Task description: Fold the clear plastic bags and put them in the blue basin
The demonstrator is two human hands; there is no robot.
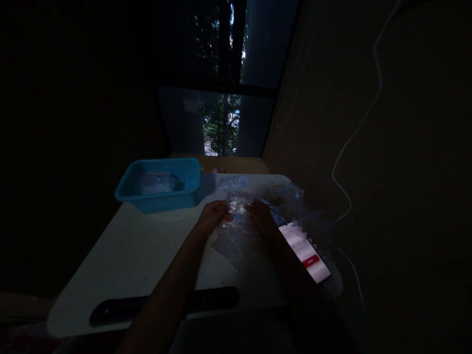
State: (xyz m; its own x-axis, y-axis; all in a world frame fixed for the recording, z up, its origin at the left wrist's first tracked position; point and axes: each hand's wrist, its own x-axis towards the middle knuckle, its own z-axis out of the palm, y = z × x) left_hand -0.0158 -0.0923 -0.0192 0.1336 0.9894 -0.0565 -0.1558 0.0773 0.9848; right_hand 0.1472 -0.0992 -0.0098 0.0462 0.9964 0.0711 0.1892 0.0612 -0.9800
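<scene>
Between both hands is a clear plastic bag [239, 200], held over the white table. My left hand [215, 215] grips its left edge with the fingers closed. On the opposite edge, my right hand [259, 215] is closed as well, its thumb lying on the plastic. Loose clear plastic bags [230, 248] lie on the table just below the hands. Behind them, another flat clear bag [235, 183] rests near the far edge. Dim light hides what, if anything, the held bag contains.
A blue plastic basin [173, 200] at the far left of the white table [155, 246] holds packed clear bags [157, 182]. A lit phone [308, 255] lies at the right, beside crumpled plastic [295, 196]. A white cable [344, 145] hangs down the right wall.
</scene>
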